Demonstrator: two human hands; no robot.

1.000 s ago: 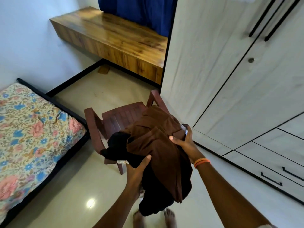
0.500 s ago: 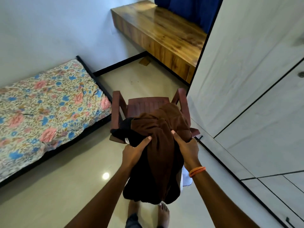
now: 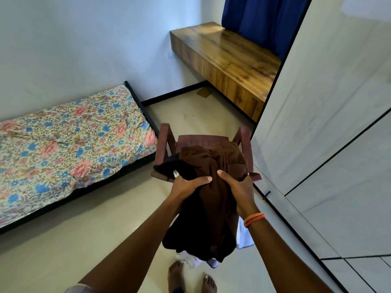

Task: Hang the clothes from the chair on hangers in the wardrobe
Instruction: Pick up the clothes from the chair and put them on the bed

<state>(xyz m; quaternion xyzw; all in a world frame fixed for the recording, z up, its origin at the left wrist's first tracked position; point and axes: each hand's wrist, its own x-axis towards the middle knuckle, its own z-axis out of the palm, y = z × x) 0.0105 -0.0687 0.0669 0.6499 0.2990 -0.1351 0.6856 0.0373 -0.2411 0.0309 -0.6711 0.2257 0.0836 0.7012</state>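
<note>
While the brown garment [image 3: 213, 187] drapes from the maroon chair [image 3: 167, 142] at centre, the left hand [image 3: 188, 185] and right hand [image 3: 239, 187] each keep a clamped grip on its bunched cloth. Black clothing [image 3: 169, 168] lies at 9 o'clock of it; the wardrobe [image 3: 328, 123] stands at 3 o'clock.

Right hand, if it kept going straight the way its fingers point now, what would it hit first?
The right hand already grips the brown garment, fingers aimed up and left in the picture. Going on, it would probably press further into that cloth and meet the left hand; depth is unclear.
</note>
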